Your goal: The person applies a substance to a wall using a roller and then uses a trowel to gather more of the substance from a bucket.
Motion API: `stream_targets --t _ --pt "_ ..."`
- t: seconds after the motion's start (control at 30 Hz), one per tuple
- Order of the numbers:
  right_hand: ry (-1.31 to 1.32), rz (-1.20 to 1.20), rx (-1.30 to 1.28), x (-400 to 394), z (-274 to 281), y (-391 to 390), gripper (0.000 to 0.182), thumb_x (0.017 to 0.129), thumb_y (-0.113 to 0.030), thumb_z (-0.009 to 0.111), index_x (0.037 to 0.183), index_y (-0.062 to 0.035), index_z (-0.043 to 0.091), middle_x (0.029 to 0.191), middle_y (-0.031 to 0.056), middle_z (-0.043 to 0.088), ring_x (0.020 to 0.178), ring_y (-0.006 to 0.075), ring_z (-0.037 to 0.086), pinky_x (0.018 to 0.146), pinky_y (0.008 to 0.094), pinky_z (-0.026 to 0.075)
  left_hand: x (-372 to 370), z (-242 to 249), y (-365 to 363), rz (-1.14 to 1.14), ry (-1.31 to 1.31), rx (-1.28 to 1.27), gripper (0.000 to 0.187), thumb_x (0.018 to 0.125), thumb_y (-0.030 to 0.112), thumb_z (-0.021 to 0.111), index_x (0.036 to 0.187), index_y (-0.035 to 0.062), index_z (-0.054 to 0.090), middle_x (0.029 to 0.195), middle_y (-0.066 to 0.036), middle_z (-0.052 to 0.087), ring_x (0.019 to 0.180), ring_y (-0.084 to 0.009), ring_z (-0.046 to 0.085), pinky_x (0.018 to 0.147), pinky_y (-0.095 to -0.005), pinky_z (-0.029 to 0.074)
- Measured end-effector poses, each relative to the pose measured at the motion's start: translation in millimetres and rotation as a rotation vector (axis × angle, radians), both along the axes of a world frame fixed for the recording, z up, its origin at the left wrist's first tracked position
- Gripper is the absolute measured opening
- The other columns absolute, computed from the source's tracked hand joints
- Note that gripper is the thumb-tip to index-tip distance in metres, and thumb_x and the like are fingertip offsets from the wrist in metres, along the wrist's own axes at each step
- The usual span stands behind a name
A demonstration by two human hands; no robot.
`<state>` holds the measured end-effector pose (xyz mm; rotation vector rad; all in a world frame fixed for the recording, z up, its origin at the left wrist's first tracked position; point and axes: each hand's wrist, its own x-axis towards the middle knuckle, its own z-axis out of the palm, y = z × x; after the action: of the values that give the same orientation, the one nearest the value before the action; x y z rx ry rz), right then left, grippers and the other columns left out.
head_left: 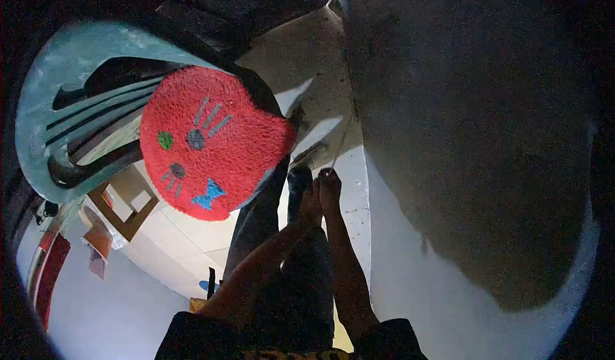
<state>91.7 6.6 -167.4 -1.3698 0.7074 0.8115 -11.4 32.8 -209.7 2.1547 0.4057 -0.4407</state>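
Observation:
My left hand (310, 207) and my right hand (329, 187) are close together in front of my dark trousers (282, 264). Their fingers look bent inward and closed, but shadow hides whatever is between them. A small pale tip and a thin line show just above the right fingers; I cannot make out what they belong to. To the left of my hands, apart from them, a red fluffy cat-face cushion (214, 142) with blue bow and grey whiskers leans against a pale green plastic chair (45, 123).
A wall (461, 167), largely in shadow, runs along the right. Pale floor tiles (182, 232) lie below the chair. At lower left are a brown open-framed item (125, 201) and a dark red cloth (54, 276). A small blue item (206, 285) shows beside my left forearm.

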Motion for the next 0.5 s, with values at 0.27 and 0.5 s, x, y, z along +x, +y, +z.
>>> stream_targets --t 0.27,0.5 --pt "-0.256 0.21 -0.091 27 -52 2 0.019 0.086 -0.02 0.055 0.091 -0.0019 0.054 0.075 0.0063 0.056 0.068 0.0194 0.054 0.06 0.0337 0.045 63 -11 30 0.038 -0.112 0.085 0.055 0.082 0.013 0.047 0.131 -0.0071 0.03 0.113 -0.025 0.048 0.089 -0.0379 0.05 0.082 -0.0453 0.041" --pt "-0.228 0.159 -0.181 -53 -41 -35 0.015 0.084 -0.016 0.053 0.089 -0.0018 0.053 0.07 0.0032 0.053 0.064 0.0154 0.053 0.055 0.0293 0.044 -18 13 -13 -0.008 -0.006 0.03 0.055 0.082 0.013 0.047 0.131 -0.0071 0.031 0.112 -0.025 0.049 0.088 -0.0372 0.051 0.081 -0.0449 0.042"
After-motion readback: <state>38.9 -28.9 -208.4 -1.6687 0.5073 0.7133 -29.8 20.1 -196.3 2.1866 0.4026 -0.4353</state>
